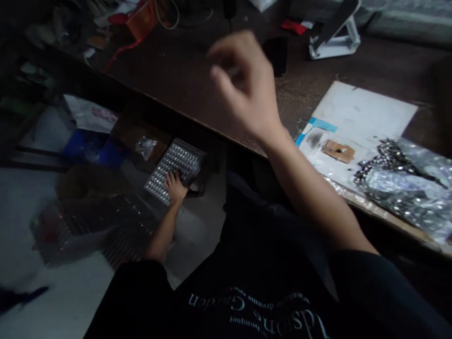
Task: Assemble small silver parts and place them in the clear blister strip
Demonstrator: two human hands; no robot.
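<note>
My left hand (175, 188) reaches down below the table's edge, its fingers spread over a clear plastic tray (170, 162) with rows of shiny cells. The fingertips seem to touch the tray's lower right part. Above the dark table, my right hand (252, 82) is raised and slightly blurred. Its fingers are curled, with the thumb held apart from them, and I see nothing gripped between. Behind that hand, a black phone-like slab (277, 55) lies on the table.
On the table (169, 75) at right are a white board (370, 108), a piece of brown cardboard (338, 150) and a plastic bag with small shiny metal parts (406, 188). A stand (337, 35) is at the back. Stacked clear trays (95, 219) are at lower left.
</note>
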